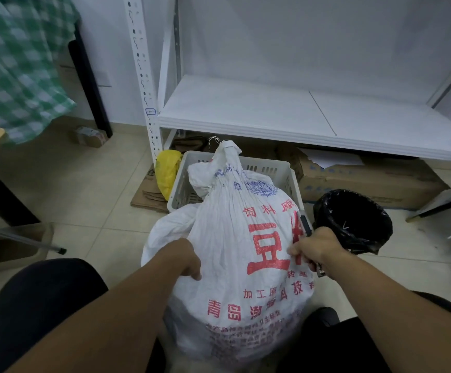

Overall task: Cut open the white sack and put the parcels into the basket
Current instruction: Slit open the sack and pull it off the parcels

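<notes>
So far: the white sack looks uncut and its neck is tied with string. No parcels show in the basket, though the sack hides much of it.
Left to do: by my judgement, everything: slitting, emptying, loading.
Sack: crinkled woven plastic with red and blue print, bulging. It stands on the tiled floor between the knees, its top leaning over the basket's near rim.
Basket: pale rigid plastic, rectangular, with slotted walls.
Left hand: fingers curled, gripping the sack's left flank.
Right hand: fist closed round a dark-handled knife at the sack's right side.
</notes>
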